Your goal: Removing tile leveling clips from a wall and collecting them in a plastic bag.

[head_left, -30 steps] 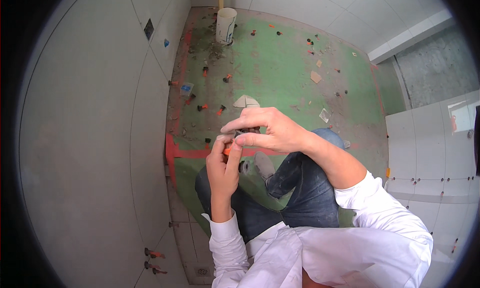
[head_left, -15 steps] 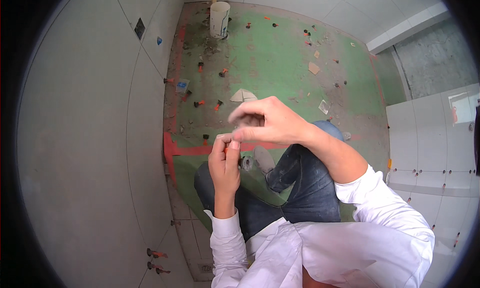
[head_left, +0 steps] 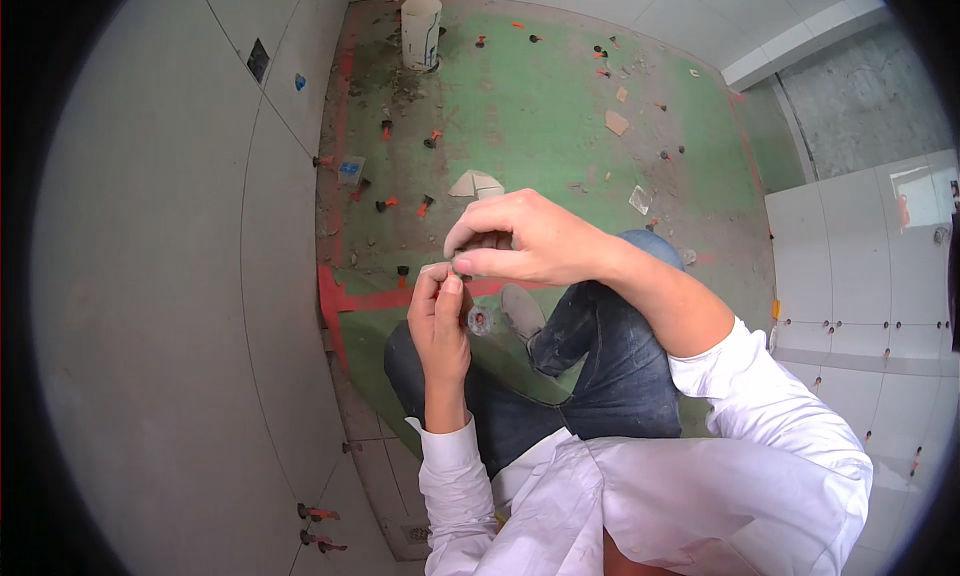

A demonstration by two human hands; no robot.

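Note:
My left hand (head_left: 440,321) is closed, thumb against the bent fingers, round a small tile leveler. The leveler's round, greyish cap (head_left: 481,321) with a red middle sticks out beside the thumb; the rest is covered by my fingers. Right above, my right hand (head_left: 535,241) is curled, with thumb and fingertips drawn together at the tips of the left fingers. What the right fingertips pinch is hidden. Both hands are over my bent legs, near my grey shoe (head_left: 522,312).
A tiled wall (head_left: 150,276) rises close on the left, with levelers (head_left: 318,513) stuck in its joints. Loose orange-and-black levelers (head_left: 387,205), broken tile pieces (head_left: 476,184) and grit lie on the green floor sheet (head_left: 560,106). A white bucket (head_left: 421,34) stands at the far left corner.
My right hand has come down slightly, its fingertips closing in on the left hand's. The leveler's cap has turned to show its red middle. The whole view has shifted a little.

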